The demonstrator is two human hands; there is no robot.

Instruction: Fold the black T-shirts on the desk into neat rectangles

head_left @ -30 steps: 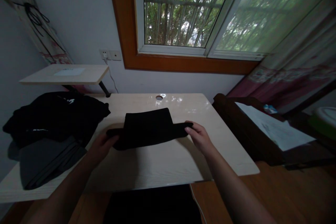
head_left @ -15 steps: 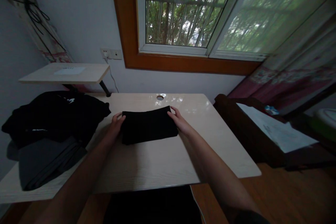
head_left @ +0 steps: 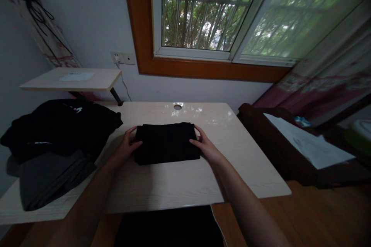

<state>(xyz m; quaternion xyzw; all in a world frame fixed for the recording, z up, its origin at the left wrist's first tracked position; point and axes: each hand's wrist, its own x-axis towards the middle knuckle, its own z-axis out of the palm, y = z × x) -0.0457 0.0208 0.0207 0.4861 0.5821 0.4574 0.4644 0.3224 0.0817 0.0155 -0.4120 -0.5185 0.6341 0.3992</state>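
Note:
A black cloth garment (head_left: pixel 167 144), folded into a flat rectangle, lies on the pale wooden table (head_left: pixel 179 185) in front of me; its exact kind does not show. My left hand (head_left: pixel 127 147) grips its left edge, thumb on top and fingers round the far corner. At the right edge, my right hand (head_left: pixel 206 146) holds it the same way, thumb on the cloth and fingers behind. To the left rests a heap of dark clothes: a black garment (head_left: pixel 63 131) with small white prints, and a grey folded garment (head_left: pixel 52 179) nearer me.
A small raised shelf (head_left: pixel 101 79) with a paper on it stands at the back left. Near the table's back edge is a round cable hole (head_left: pixel 177 107). Brown furniture (head_left: pixel 278 150) bearing a white sheet (head_left: pixel 307 142) stands to the right, below the window.
The folded black garment has come down nearer me and lies flatter. Both hands have shifted slightly towards me along its side edges, with the thumbs now further over the cloth.

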